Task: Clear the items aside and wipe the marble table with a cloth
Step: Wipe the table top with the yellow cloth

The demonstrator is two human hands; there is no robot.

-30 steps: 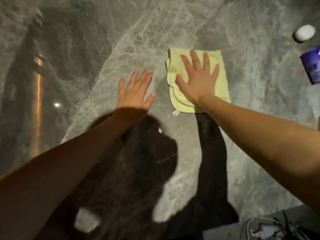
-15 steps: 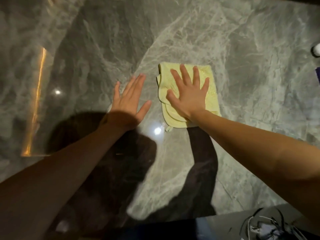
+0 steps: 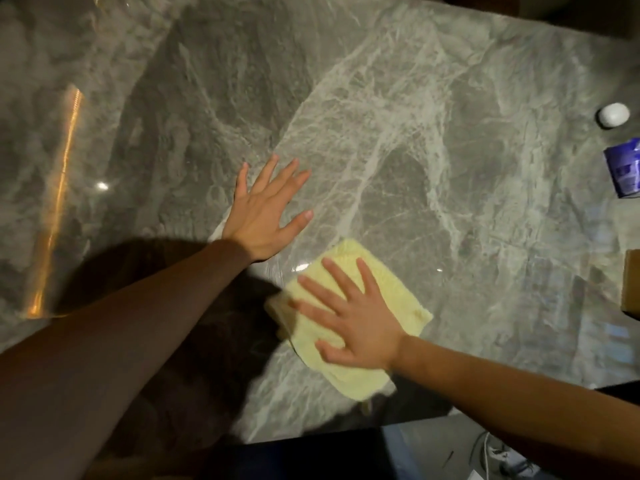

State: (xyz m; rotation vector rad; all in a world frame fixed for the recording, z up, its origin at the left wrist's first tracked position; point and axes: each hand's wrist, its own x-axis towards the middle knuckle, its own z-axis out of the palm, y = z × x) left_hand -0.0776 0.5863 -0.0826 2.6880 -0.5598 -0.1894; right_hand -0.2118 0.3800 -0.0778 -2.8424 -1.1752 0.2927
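A folded pale yellow cloth (image 3: 388, 289) lies on the grey veined marble table (image 3: 433, 150), near its front edge. My right hand (image 3: 353, 323) presses flat on the cloth with the fingers spread, pointing up and to the left. My left hand (image 3: 266, 216) rests flat on the bare marble just above and left of the cloth, fingers apart, holding nothing. The cloth's lower right part is blurred by motion.
At the right edge of the table sit a small white round object (image 3: 613, 114), a blue packet (image 3: 625, 171) and the corner of a brown box (image 3: 632, 282). The table's front edge (image 3: 311, 436) runs below the cloth, with cables (image 3: 491, 452) on the floor beyond.
My right hand has dragged the cloth down toward the table's front edge, closer to me. My left hand has stayed flat on the marble.
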